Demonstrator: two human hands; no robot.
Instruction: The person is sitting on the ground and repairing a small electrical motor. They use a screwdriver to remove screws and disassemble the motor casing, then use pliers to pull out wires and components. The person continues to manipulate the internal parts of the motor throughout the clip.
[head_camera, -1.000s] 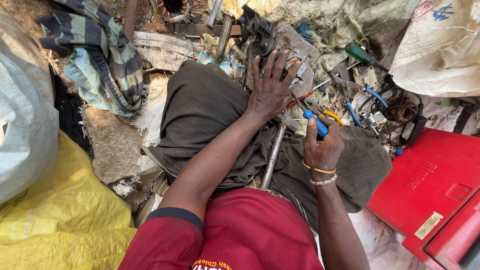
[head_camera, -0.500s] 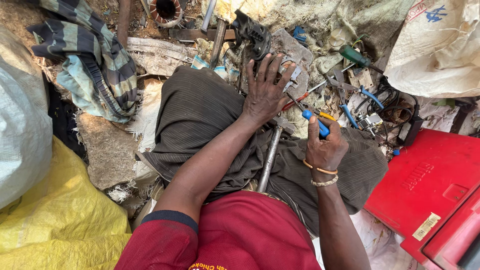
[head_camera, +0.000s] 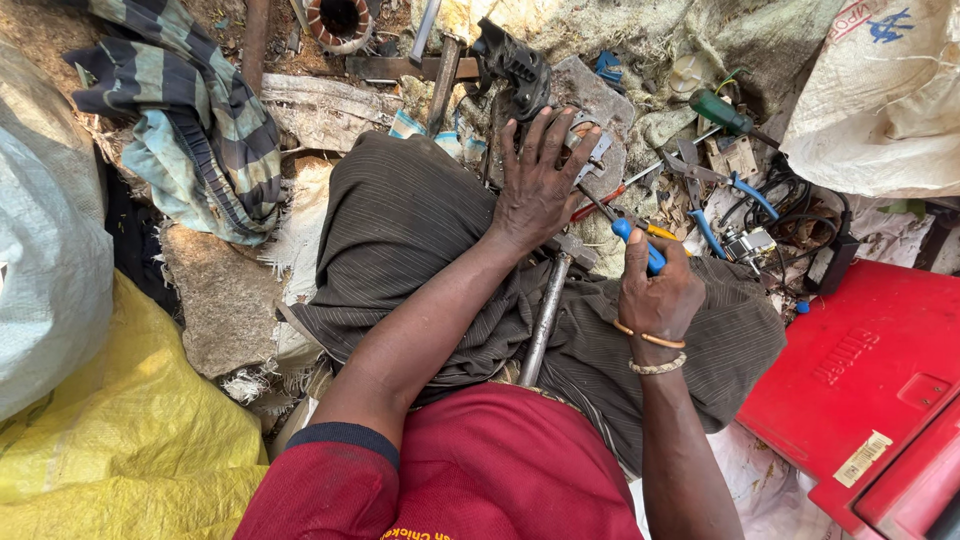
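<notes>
My left hand (head_camera: 537, 185) lies flat with fingers spread on a metal part (head_camera: 590, 150) that rests on the ground past my knees. My right hand (head_camera: 657, 293) grips the blue and yellow handle of a screwdriver (head_camera: 640, 240), whose shaft points up-left toward the metal part under my left fingers. A long grey metal rod (head_camera: 545, 320) runs between my legs, from below my left wrist toward my body. Dark striped trousers (head_camera: 400, 230) cover both knees.
A red plastic case (head_camera: 860, 380) lies at the right. Blue-handled pliers (head_camera: 735, 195), a green-handled tool (head_camera: 722, 110), black cables and small parts lie beyond my right hand. White sacks sit top right, a yellow sack (head_camera: 120, 440) lower left, a striped cloth (head_camera: 190, 120) upper left.
The view has shifted slightly. My left hand stays pressed on the metal part, and my right hand with the screwdriver has kept almost the same place.
</notes>
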